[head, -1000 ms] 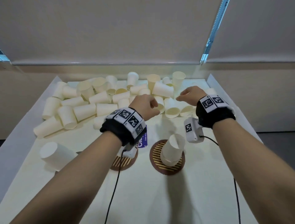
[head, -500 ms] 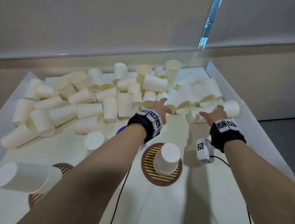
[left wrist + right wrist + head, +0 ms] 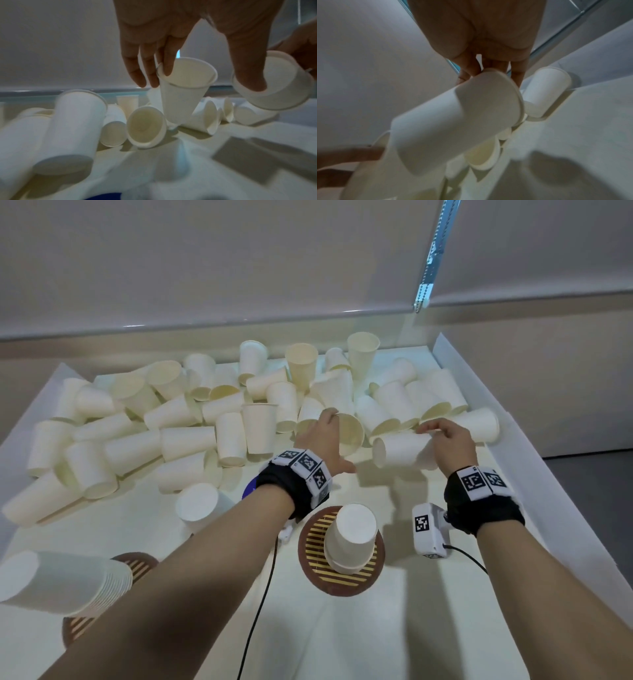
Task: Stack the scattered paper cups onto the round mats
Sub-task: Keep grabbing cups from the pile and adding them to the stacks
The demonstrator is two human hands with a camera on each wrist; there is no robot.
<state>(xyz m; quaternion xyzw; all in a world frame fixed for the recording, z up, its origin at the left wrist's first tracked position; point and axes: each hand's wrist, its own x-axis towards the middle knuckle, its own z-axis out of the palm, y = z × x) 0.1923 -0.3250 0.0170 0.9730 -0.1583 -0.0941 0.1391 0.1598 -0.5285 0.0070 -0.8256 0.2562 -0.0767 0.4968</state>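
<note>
Many cream paper cups (image 3: 185, 440) lie scattered across the far half of the white table. My left hand (image 3: 330, 422) holds one paper cup (image 3: 351, 433) by its rim; in the left wrist view one finger (image 3: 169, 65) hooks inside that cup (image 3: 185, 97). My right hand (image 3: 435, 433) grips another paper cup (image 3: 400, 451) sideways just above the pile, fingers at its rim (image 3: 489, 73). A round brown striped mat (image 3: 315, 556) carries an upside-down cup (image 3: 352, 532). Two more mats (image 3: 137, 565) sit at near left under a tall cup stack (image 3: 61, 580).
A single upside-down cup (image 3: 198, 506) stands left of my left forearm. The white table's raised right edge (image 3: 507, 419) runs close to my right hand. Black cables (image 3: 260, 604) trail from both wrists over the near table surface. A wall stands behind the pile.
Both hands reached forward into the pile. Half a second ago they hovered over the cups; now each holds one, lifted slightly off the heap.
</note>
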